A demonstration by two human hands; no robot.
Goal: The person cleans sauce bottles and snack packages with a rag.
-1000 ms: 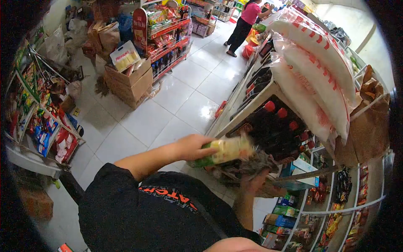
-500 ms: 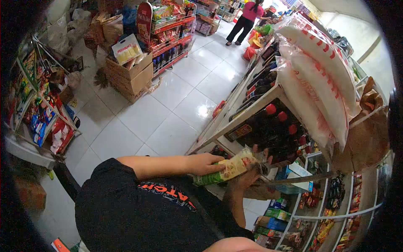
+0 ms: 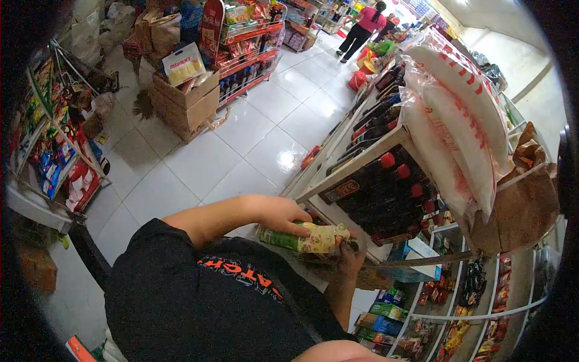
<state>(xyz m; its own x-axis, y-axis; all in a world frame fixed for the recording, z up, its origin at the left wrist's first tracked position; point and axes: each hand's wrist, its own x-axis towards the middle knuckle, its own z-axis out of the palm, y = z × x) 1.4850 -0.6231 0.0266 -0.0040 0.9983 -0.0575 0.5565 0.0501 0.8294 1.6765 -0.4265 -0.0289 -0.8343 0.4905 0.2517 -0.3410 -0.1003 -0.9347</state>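
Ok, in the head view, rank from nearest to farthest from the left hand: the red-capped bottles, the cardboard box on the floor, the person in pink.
From the left hand, which grips the green packet:
1. Red-capped bottles, on the shelf just to its right.
2. Cardboard box, on the floor across the aisle, up and left.
3. Person in pink, at the far end of the aisle.

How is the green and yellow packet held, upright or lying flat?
Lying flat: the packet runs sideways between the left hand and the right hand.

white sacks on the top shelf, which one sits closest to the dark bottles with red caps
The lowest white sack, at the stack's front edge. It hangs right above the red-capped dark bottles; the other sacks lie higher and further back on the shelf top.
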